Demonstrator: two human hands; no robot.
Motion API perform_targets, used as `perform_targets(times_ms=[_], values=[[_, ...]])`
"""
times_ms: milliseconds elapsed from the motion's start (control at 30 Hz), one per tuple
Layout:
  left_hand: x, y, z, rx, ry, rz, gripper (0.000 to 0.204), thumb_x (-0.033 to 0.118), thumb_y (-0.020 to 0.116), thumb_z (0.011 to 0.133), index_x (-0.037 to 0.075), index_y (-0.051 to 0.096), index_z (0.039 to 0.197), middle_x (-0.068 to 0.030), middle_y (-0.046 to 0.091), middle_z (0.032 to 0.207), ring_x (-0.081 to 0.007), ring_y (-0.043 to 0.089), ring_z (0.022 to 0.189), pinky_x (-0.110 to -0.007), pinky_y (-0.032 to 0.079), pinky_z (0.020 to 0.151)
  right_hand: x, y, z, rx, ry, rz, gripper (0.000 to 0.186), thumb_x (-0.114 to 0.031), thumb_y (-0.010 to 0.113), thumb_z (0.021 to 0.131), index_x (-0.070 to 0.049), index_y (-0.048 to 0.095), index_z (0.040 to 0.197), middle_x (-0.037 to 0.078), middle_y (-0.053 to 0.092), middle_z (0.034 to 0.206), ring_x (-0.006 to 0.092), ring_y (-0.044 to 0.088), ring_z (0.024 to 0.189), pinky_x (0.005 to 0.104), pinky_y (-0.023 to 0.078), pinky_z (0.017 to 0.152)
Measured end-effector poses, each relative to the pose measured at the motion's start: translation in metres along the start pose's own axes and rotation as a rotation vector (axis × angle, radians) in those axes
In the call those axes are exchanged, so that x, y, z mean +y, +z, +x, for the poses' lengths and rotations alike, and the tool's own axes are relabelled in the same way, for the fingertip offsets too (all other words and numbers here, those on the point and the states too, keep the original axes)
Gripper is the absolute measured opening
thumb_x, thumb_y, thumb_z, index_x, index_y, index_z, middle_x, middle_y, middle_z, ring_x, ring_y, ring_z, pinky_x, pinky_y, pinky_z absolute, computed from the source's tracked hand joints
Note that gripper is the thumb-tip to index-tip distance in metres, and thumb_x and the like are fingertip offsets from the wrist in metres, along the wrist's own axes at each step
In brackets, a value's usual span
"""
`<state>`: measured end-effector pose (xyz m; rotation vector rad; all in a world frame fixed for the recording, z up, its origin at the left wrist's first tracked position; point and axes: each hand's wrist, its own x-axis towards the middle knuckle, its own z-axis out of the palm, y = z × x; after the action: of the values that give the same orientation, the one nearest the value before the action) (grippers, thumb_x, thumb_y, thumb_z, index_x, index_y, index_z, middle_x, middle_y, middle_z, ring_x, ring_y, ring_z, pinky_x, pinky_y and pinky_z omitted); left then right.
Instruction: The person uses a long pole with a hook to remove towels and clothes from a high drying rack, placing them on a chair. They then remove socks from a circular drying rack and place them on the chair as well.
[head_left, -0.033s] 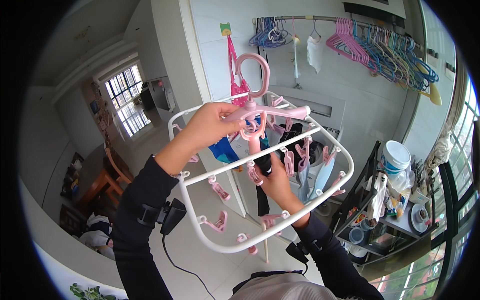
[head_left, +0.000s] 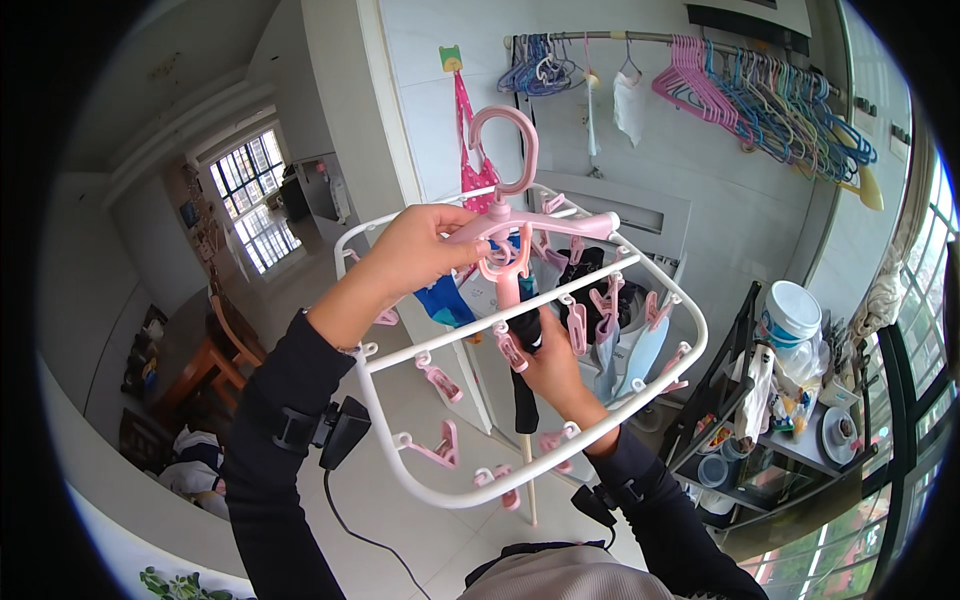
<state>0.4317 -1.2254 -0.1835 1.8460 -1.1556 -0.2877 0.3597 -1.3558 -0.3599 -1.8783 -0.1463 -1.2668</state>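
A clip drying hanger with a white frame [head_left: 405,350], pink hook [head_left: 533,150] and pink clips [head_left: 441,383] is held up in front of me. My left hand [head_left: 435,245] is closed around the left part of its pink centre bar [head_left: 565,222]. Inside the frame, my right hand [head_left: 560,365] grips a pole by its dark upper part. The pole's pink forked head [head_left: 508,275] stands just under the centre bar, beside my left fingers; whether it bears the weight I cannot tell. A blue cloth [head_left: 445,303], dark pieces and a pale blue piece [head_left: 643,358] hang on the far side.
A wall rail [head_left: 640,37] carries many hangers, with pink ones [head_left: 692,85] in the middle. At the right, a dark shelf rack [head_left: 790,455] holds a white bucket [head_left: 793,310] and bags. A doorway edge [head_left: 400,130] rises on the left, with wooden chairs [head_left: 235,340] beyond.
The lower clips on the frame have swung slightly. Both hands keep nearly the same place and hold.
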Motion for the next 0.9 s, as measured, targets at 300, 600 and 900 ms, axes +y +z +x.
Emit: perform_targets(times_ms=[300, 600, 900], values=[[0.002, -0.003, 0.000, -0.053, -0.018, 0.171, 0.035, 0.012, 0.060, 0.080, -0.003, 0.052, 0.111, -0.0036, 0.059, 0.089, -0.0052, 0.053, 0.075, -0.020, 0.043, 0.066, -0.008, 0.001, -0.002, -0.022, 0.080, -0.012, 0.038, -0.007, 0.065, 0.073, 0.000, 0.045, 0.105, 0.013, 0.057, 0.084, 0.0223, 0.059, 0.076, 0.0292, 0.045, 0.069], [-0.003, -0.001, -0.007, -0.004, -0.009, 0.060, 0.034, 0.014, 0.058, 0.082, -0.002, 0.052, 0.111, -0.0028, 0.059, 0.090, -0.0050, 0.052, 0.078, -0.020, 0.043, 0.068, -0.008, 0.004, -0.006, -0.013, 0.101, 0.012, 0.037, -0.007, 0.066, 0.073, 0.000, 0.047, 0.104, 0.009, 0.058, 0.085, 0.0177, 0.058, 0.075, 0.0277, 0.045, 0.067], [-0.014, 0.012, -0.011, 0.113, 0.087, 0.077, 0.033, 0.018, 0.056, 0.085, -0.003, 0.052, 0.110, -0.0024, 0.059, 0.088, -0.0056, 0.052, 0.067, -0.020, 0.045, 0.062, 0.017, 0.003, -0.014, 0.043, 0.223, 0.287, 0.036, -0.017, 0.070, 0.071, -0.001, 0.050, 0.097, 0.009, 0.049, 0.084, 0.0165, 0.052, 0.077, 0.0261, 0.044, 0.066]])
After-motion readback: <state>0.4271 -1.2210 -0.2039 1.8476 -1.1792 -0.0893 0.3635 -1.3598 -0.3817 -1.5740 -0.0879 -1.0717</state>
